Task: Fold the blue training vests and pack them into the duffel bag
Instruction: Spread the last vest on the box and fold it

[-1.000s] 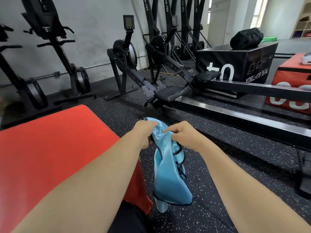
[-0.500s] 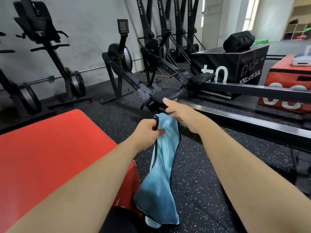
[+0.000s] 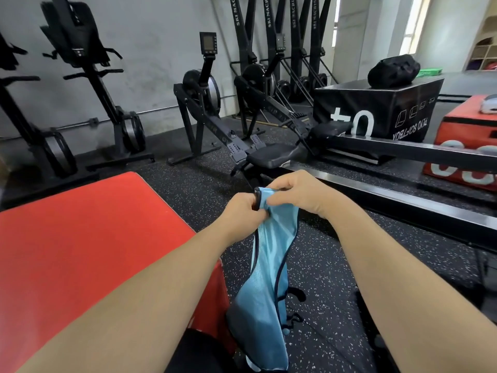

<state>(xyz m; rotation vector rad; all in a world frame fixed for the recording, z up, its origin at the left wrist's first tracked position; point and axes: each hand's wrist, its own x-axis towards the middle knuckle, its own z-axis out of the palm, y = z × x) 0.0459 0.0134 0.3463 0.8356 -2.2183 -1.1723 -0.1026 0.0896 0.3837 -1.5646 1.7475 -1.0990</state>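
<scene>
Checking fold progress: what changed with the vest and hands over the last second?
The right hand, stretched forward half a second ago, has drawn back beside the left hand and pinches the top edge of the blue vest. The vest, bunched a second ago, now hangs long and narrow. The left hand kept its grip; the black duffel bag stays on the black box.

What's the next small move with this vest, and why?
Left hand and right hand both pinch the blue vest at one spot, so it hangs bunched and narrow. Probably best to draw them apart along the top edge, flattening it for folding on the red box.
</scene>
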